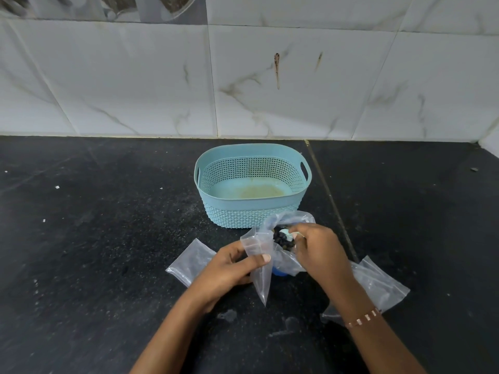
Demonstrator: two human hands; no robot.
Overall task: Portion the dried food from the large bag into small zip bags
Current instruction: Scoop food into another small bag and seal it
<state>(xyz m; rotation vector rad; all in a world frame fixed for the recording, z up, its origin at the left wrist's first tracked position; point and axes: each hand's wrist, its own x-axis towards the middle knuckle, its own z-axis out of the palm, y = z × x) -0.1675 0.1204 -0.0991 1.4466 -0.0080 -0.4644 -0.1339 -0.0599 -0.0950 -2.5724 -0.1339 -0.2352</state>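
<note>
Pinching one zip bag (259, 268) (left fingers (260, 259)), right hand (320, 251) gripping scoop (287, 234), two spare bags.

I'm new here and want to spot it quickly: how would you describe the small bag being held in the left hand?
Find the blue basket on the black counter; just in front of it two hands work. The left hand pinches a small clear zip bag that hangs to a point. Unlike the flat bags lying either side, it is lifted and held open.
</note>
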